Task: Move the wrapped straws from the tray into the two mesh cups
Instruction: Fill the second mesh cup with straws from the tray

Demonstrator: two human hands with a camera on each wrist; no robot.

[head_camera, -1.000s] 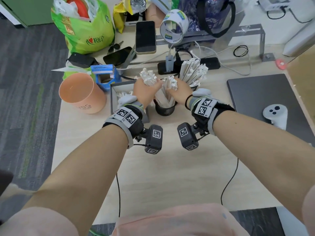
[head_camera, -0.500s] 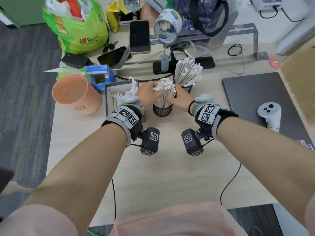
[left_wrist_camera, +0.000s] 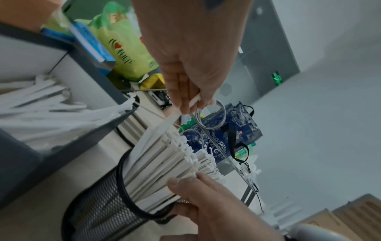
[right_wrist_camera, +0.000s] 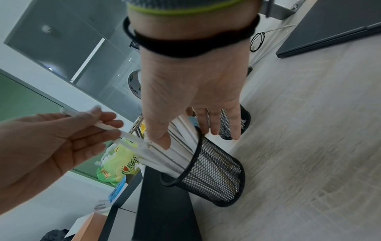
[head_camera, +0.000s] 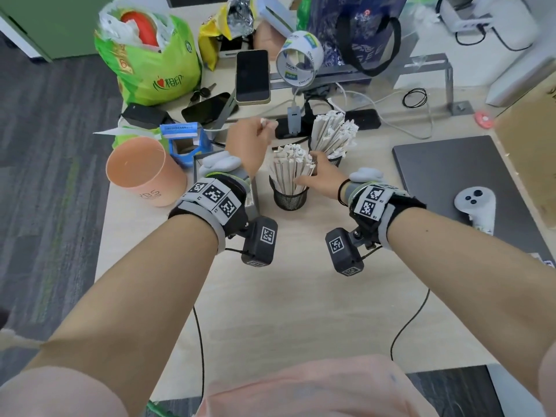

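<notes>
L hand (head_camera: pixel 249 145) was raised above the near mesh cup (head_camera: pixel 290 198), thumb and fingers (right_wrist_camera: pixel 107 121) pinched on a single wrapped straw (left_wrist_camera: pixel 172 118); other fingers half curled. The straw's lower end ran down into the top of the bundle standing in that cup; whether it was inside the cup or just touching the tops, couldn't tell.

R hand (head_camera: pixel 323 176) was at the near cup's right side, fingers fairly straight and a bit spread. Thumb (right_wrist_camera: pixel 163 138) pressed on the straw bundle (head_camera: pixel 290 167) just above the rim; the other fingers reached down between the two cups, near the rim. No clear grip round anything, more a steadying touch.

Near cup was packed w/ upright straws, leaning slightly. Far mesh cup (head_camera: pixel 335 159) stood just behind and to the right, also full, its straws (head_camera: pixel 331 132) fanned out. Grey tray (left_wrist_camera: pixel 97 76) sat to the left of the near cup, partly hidden under the L wrist in head view; L wrist view showed loose wrapped straws (left_wrist_camera: pixel 41 104) lying in it.

Elsewhere on the bench (head_camera: pixel 285 296): orange cup (head_camera: pixel 144 173) at left, closed laptop (head_camera: pixel 466 176) at right w/ a white controller (head_camera: pixel 477 206) on it.
</notes>
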